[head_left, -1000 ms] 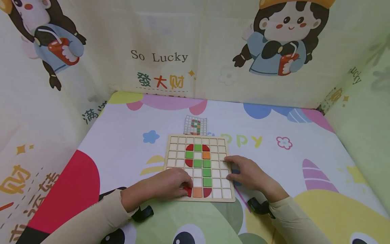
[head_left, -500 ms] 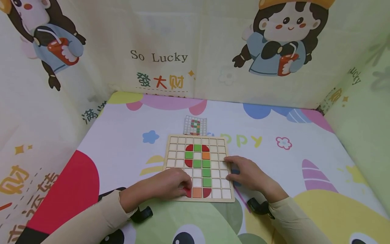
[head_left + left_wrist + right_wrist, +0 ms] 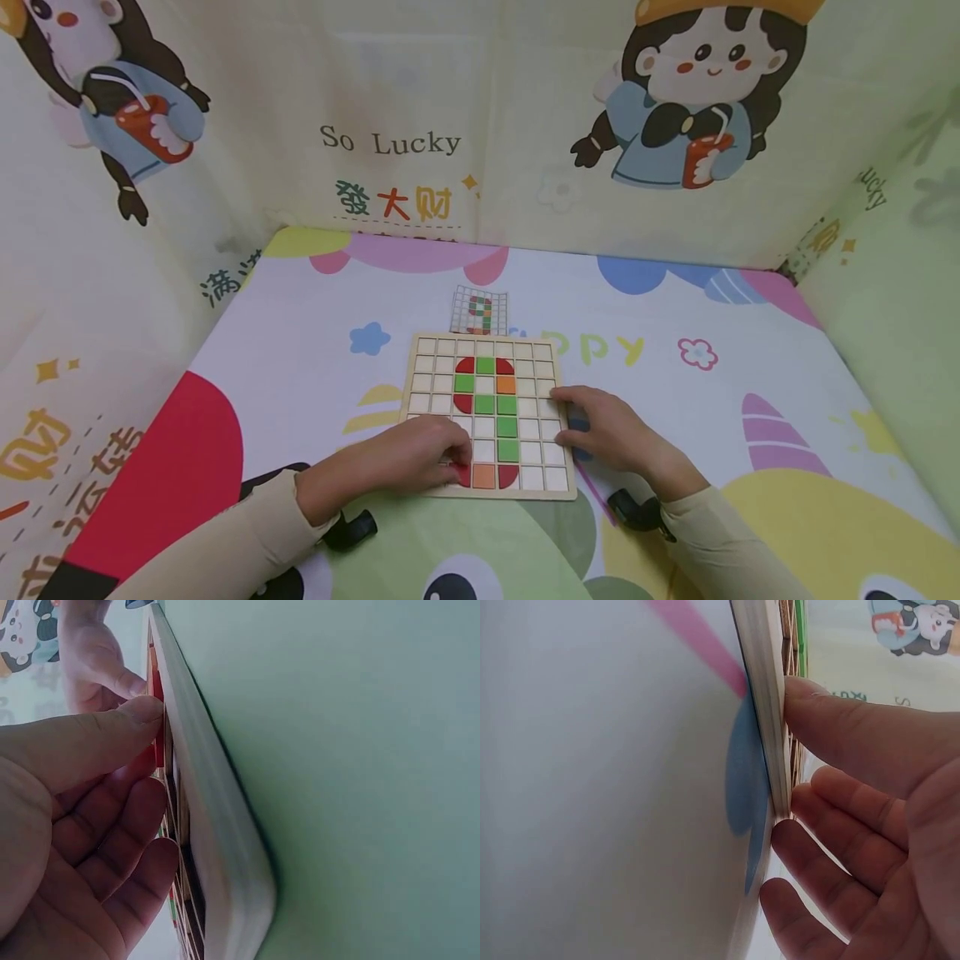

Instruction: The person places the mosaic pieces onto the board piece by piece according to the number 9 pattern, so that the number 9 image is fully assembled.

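Observation:
In the head view, a wooden grid board (image 3: 532,477) lies flat with red, green and orange tiles forming a 9-like figure. My left hand (image 3: 423,452) is over its lower left part. Thumb and forefinger pinch a red tile (image 3: 463,476) with a rounded side at the bottom row, left of an orange tile (image 3: 483,477). The left wrist view shows the thumb against this red tile (image 3: 159,739), close to the board face; whether it is fully seated is hidden. My right hand (image 3: 611,425) touches the board's right edge with thumb and forefinger, its other fingers loosely bent.
Behind the board lies a small pattern card (image 3: 480,310) showing a similar coloured figure on a grid. A colourful printed cloth (image 3: 300,375) covers the table, and printed curtains (image 3: 517,108) enclose it at the back and sides.
Both hands stay almost in place. The left hand keeps its hold at the red tile, and the right hand remains at the board's edge.

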Tool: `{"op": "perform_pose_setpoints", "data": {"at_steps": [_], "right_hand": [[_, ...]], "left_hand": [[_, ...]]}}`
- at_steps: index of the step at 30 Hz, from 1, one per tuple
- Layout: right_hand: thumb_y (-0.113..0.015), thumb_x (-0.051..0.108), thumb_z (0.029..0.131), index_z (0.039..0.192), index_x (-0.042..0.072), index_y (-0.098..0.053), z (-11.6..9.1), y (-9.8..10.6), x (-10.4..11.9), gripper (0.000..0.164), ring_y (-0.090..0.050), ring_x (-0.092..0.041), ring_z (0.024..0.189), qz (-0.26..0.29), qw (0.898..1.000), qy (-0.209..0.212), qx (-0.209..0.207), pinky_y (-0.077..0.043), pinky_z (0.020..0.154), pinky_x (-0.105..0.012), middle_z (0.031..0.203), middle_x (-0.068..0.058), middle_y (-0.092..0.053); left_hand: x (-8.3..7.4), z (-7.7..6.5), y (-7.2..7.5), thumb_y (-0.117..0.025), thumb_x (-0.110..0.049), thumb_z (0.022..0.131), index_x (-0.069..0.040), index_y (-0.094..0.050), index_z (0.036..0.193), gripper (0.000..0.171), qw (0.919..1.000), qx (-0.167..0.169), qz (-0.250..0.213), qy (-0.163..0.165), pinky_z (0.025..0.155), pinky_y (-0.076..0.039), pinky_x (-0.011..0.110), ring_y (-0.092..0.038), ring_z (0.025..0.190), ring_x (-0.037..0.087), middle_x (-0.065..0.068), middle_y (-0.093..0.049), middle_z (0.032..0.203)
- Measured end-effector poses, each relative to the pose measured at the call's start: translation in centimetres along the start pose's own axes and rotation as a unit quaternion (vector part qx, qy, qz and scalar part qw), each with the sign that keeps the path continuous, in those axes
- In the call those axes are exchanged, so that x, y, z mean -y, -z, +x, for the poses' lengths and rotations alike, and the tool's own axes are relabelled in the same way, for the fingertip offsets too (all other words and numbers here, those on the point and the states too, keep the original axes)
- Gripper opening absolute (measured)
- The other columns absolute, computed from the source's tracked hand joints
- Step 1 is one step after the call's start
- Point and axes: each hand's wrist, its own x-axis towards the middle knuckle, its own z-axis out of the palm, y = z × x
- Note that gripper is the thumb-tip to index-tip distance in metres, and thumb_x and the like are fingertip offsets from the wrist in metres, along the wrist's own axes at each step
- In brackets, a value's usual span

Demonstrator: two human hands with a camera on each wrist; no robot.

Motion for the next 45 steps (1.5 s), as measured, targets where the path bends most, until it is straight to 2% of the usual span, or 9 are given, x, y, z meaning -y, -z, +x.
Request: {"op": "perform_pose_setpoints", "data": {"at_steps": [15,25,33,45], "right_hand": [[-0.082,0.017,0.084,0.134,0.003,-0.06,0.07,-0.01,-0.05,0.056,-0.053,-0.038,0.126,-0.002,1.0,0.004,-0.002,-0.04,0.104,-0.055,0.134,-0.015,-0.06],[-0.08,0.015,0.085,0.134,0.0,-0.058,0.08,0.05,0.16,0.055,-0.053,-0.038,0.125,-0.02,1.0,0.024,0.002,-0.041,0.104,-0.054,0.133,-0.017,-0.06],[-0.079,0.015,0.085,0.134,-0.001,-0.058,0.02,0.13,0.16,0.055,-0.053,-0.039,0.125,-0.023,0.999,0.023,0.003,-0.041,0.104,-0.055,0.133,-0.018,-0.06],[-0.078,0.015,0.085,0.133,-0.001,-0.058,-0.1,0.18,0.1,0.054,-0.054,-0.039,0.124,-0.026,0.999,0.038,-0.001,-0.041,0.103,-0.055,0.132,-0.018,-0.06]], "left_hand": [[-0.08,0.08,0.0,-0.079,-0.014,0.087,-0.017,-0.067,0.09,0.012,0.9998,0.006,-0.008,0.016,0.075,-0.049,0.024,-0.051,0.078,0.004,-0.013,-0.057,0.084],[0.17,0.13,0.38,-0.076,-0.01,0.087,-0.016,-0.067,0.093,0.012,0.9995,0.029,-0.011,0.01,0.075,-0.048,0.023,-0.05,0.079,0.005,-0.013,-0.056,0.085],[0.43,0.22,0.49,-0.074,-0.009,0.086,-0.016,-0.065,0.093,0.014,0.9993,0.037,-0.004,0.002,0.076,-0.046,0.024,-0.048,0.084,0.007,-0.013,-0.054,0.086],[0.32,0.05,0.69,-0.087,-0.02,0.076,-0.018,-0.063,0.097,0.032,0.9985,0.055,0.005,0.0,0.079,-0.046,0.023,-0.047,0.088,0.007,-0.014,-0.052,0.089]]}}
